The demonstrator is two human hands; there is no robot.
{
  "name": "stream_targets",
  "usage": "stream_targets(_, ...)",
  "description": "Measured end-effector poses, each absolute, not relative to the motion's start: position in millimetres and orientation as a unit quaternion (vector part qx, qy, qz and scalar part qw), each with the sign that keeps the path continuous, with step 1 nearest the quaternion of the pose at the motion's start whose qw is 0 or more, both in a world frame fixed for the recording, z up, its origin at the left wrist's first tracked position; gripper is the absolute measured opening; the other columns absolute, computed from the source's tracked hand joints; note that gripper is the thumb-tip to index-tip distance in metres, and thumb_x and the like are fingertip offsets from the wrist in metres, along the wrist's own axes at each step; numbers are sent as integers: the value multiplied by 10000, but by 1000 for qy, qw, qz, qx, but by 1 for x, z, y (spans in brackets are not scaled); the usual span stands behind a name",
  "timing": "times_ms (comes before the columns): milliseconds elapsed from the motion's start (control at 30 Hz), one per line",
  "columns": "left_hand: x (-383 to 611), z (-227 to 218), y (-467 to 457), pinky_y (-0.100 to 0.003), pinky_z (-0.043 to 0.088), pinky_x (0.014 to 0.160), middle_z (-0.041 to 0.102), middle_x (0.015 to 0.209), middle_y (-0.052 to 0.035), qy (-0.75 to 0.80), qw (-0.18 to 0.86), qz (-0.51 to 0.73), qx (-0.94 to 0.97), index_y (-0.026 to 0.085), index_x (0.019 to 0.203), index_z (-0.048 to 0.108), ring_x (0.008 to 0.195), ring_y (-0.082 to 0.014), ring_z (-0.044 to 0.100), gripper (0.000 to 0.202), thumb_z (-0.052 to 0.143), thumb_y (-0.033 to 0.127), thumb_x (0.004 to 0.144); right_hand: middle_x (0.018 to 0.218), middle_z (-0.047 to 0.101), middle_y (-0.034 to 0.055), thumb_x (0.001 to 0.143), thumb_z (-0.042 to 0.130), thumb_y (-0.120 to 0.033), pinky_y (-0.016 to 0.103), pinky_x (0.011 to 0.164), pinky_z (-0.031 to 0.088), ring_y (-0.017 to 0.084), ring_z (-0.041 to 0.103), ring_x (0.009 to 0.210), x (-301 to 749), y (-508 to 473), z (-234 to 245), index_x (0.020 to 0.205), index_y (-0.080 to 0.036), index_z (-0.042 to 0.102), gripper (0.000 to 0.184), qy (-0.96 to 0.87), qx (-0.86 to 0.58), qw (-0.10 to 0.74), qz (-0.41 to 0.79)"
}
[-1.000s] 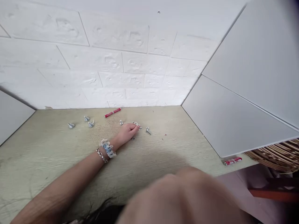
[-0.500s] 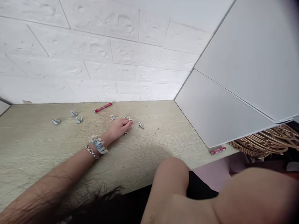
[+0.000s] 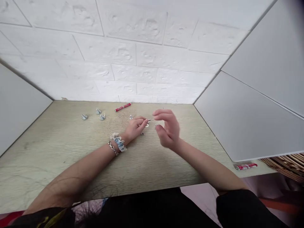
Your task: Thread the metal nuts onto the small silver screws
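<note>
My left hand (image 3: 136,126) lies on the pale wooden shelf board (image 3: 71,158), fingers curled over small silver screws (image 3: 147,124) near the back wall. A scrunchie and a chain bracelet (image 3: 116,144) ring that wrist. My right hand (image 3: 167,128) hovers just right of the left hand, fingers spread and slightly curved, holding nothing I can see. A small silver screw (image 3: 156,125) shows beside its thumb. Three more silver screws (image 3: 98,114) lie to the left, and a red wall plug (image 3: 123,107) lies by the wall.
White brick-pattern wall (image 3: 133,57) closes the back. Grey side panels stand at left (image 3: 16,107) and right (image 3: 249,117). Another red plug (image 3: 245,166) lies at the board's right front corner beside a wicker basket (image 3: 287,161).
My right hand has come from close under the camera out over the board beside the left hand. The left hand has stayed on the screws. The view has shifted.
</note>
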State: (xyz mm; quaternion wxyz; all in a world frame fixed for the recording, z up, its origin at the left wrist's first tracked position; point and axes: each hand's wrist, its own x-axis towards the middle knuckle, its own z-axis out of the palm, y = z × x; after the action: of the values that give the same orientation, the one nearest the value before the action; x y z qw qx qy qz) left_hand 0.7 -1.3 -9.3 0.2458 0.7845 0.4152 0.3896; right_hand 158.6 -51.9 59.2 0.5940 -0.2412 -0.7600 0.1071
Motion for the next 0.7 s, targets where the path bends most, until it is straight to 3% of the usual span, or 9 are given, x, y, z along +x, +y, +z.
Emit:
stream_targets(100, 2, -9, -5, -297, 451, 732, 651, 804, -67, 417, 218, 412, 781, 168, 574, 519, 757, -149, 583, 469, 366, 436, 928, 1082, 618, 101, 848, 489, -291, 429, 927, 479, 221, 572, 1057, 165, -17, 11, 1049, -220, 573, 229, -785, -353, 492, 131)
stream_targets(233, 1, -9, -7, -288, 452, 721, 641, 770, -64, 402, 228, 369, 807, 164, 597, 556, 745, -147, 585, 476, 352, 424, 940, 966, 666, 72, 859, 517, -305, 358, 824, 508, 189, 619, 909, 172, -18, -28, 1026, -216, 614, 213, -781, -398, 439, 197)
stream_targets(367, -1, -8, -6, -277, 434, 711, 601, 738, -46, 395, 236, 332, 823, 164, 587, 521, 716, -138, 562, 477, 336, 414, 948, 870, 664, 58, 885, 496, -357, 333, 761, 497, 176, 607, 807, 172, -17, -27, 936, -209, 637, 211, -768, -421, 434, 210)
stream_targets(700, 6, -7, -6, -264, 355, 613, 449, 591, 0, 421, 283, 337, 793, 170, 538, 395, 590, -113, 442, 476, 320, 414, 940, 920, 638, 81, 921, 387, -336, 386, 842, 437, 197, 571, 864, 170, -11, -32, 965, -185, 580, 249, -792, -426, 394, 191)
